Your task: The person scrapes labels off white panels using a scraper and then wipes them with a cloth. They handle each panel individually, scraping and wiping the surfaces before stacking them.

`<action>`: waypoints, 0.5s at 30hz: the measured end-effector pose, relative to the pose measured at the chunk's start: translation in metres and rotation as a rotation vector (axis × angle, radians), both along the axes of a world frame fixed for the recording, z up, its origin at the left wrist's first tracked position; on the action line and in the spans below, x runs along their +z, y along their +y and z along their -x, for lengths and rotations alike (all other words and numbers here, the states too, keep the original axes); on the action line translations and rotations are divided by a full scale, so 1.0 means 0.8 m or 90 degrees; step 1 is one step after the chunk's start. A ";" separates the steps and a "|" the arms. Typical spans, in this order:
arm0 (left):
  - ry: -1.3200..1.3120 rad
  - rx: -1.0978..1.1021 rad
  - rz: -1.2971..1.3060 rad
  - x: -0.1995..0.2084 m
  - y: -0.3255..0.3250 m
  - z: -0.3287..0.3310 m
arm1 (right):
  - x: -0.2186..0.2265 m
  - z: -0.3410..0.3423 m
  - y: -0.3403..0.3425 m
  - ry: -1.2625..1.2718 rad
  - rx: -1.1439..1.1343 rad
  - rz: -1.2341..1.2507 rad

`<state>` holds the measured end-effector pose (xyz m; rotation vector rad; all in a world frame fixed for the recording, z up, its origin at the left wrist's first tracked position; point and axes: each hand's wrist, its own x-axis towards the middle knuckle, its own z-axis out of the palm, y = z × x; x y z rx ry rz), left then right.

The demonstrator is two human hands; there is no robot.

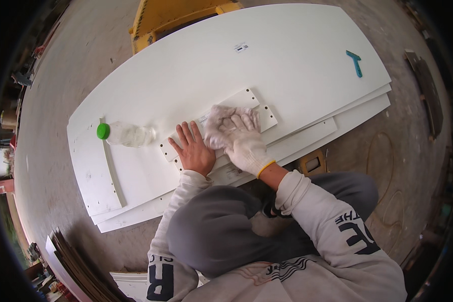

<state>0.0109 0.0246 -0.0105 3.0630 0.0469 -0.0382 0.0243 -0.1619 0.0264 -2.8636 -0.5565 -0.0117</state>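
Partly hidden narrow boards [242, 99], cloth [216, 122] atop, gloved right hand [244, 143] over it

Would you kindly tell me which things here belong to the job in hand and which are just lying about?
In use:
white cloth, under the gloved right hand
narrow drilled white boards, under the bare left hand
large white panel beneath

Apparently lying about:
green-capped clear bottle
teal scraper

Bare left hand [196, 152]: fingers splayed, flat on narrow white drilled boards [242, 99]!
White-gloved right hand [244, 140]: palm down, holding a crumpled whitish cloth [217, 122] against them.
Clear plastic green-capped bottle [130, 135]: lying left on the large white panel [292, 63].
Teal T-shaped scraper [355, 63]: same panel, far right.
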 end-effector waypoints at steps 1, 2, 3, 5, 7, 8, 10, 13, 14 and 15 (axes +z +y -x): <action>-0.018 -0.004 0.024 0.000 -0.001 -0.002 | -0.011 -0.009 -0.007 -0.020 -0.011 -0.025; -0.032 -0.010 0.050 0.000 -0.001 0.000 | -0.018 -0.024 -0.021 -0.037 -0.024 -0.048; -0.046 -0.016 0.076 0.000 -0.001 0.002 | -0.025 -0.041 -0.036 -0.054 -0.037 -0.072; -0.049 -0.018 0.054 -0.001 0.001 0.002 | -0.010 -0.078 -0.038 0.042 -0.129 0.014; -0.035 -0.014 0.053 0.000 0.002 0.003 | 0.012 -0.096 -0.002 0.053 -0.224 0.084; -0.034 -0.015 0.055 0.002 -0.002 0.001 | 0.005 -0.108 0.007 -0.004 -0.204 0.083; -0.028 -0.008 0.052 0.004 -0.004 0.002 | -0.002 -0.103 -0.009 0.066 -0.066 0.025; -0.031 -0.009 0.028 0.002 -0.004 0.004 | 0.000 -0.115 -0.013 0.105 -0.106 -0.017; -0.034 -0.007 0.033 0.001 -0.006 0.004 | 0.000 -0.121 -0.014 0.108 -0.164 -0.021; -0.038 -0.006 0.039 0.000 -0.007 0.000 | 0.000 -0.122 -0.014 0.111 -0.223 -0.024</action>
